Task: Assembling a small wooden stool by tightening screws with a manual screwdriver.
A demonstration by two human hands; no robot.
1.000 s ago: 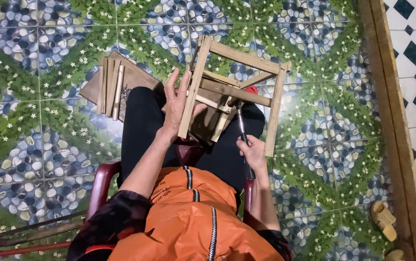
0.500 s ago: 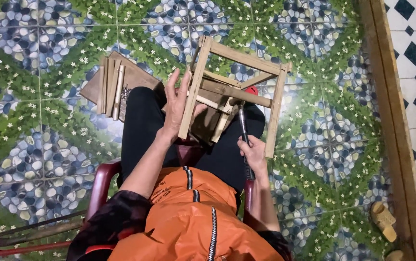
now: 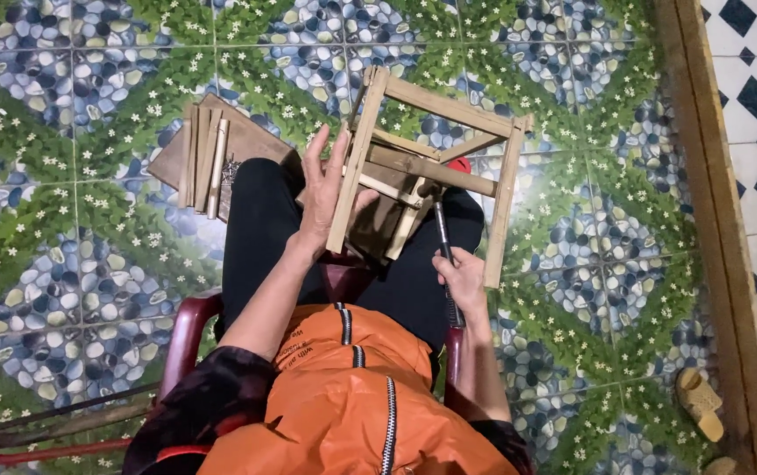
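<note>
Wooden stool frame [image 3: 431, 167] on the lap, left hand [image 3: 326, 198] gripping its leg, right hand [image 3: 459, 280] grasping a hammer [image 3: 442, 230]; unchanged since earlier.

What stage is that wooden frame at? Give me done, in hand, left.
Done: the wooden frame has its outer bars and several cross slats joined. In hand: the left hand steadies it on the lap while the right hand holds a hammer against a slat. Left: loose wooden strips lie unused on the floor.

I count one wooden frame [image 3: 431, 167], one hammer [image 3: 442, 236], one flat board [image 3: 247, 145] carrying four loose wooden slats [image 3: 204, 158], one red chair [image 3: 187, 330], and two sandals [image 3: 699, 405].
</note>
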